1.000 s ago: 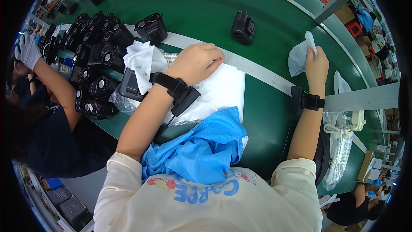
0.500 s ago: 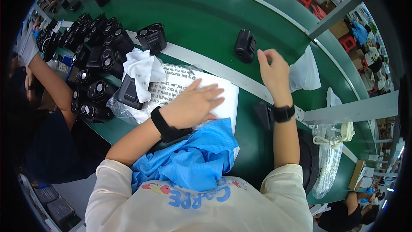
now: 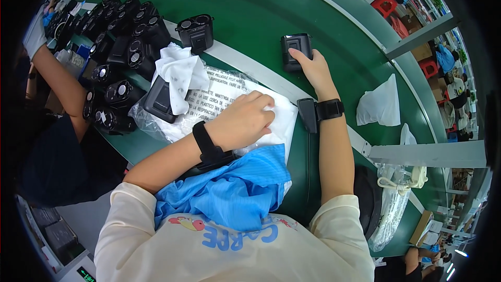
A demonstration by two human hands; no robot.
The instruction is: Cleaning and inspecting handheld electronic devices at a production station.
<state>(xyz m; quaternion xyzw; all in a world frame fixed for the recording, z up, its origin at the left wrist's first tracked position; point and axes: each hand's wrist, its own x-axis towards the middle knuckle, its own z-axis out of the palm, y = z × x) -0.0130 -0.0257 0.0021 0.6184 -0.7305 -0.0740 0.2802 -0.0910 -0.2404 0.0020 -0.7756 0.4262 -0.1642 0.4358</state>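
My right hand grips the near right side of a black binocular-like device on the green bench, thumb across its face. My left hand is closed, fingers curled down on a white padded sheet; whatever its fingertips hold is hidden. Beside that hand lies printed clear plastic wrapping. On the wrapping rest another black device and a crumpled white cloth with dark smudges. A blue cloth lies bunched between my forearms. Both wrists wear black bands, the right with a small black box.
Several black devices crowd the left of the bench, with one apart. A co-worker's gloved hand is at far left. To the right are a white bag, a metal post and a coiled pale cord.
My right hand has moved left and closed on the black device, which now sits turned. My left hand's spread fingers have curled in. The view has shifted slightly.
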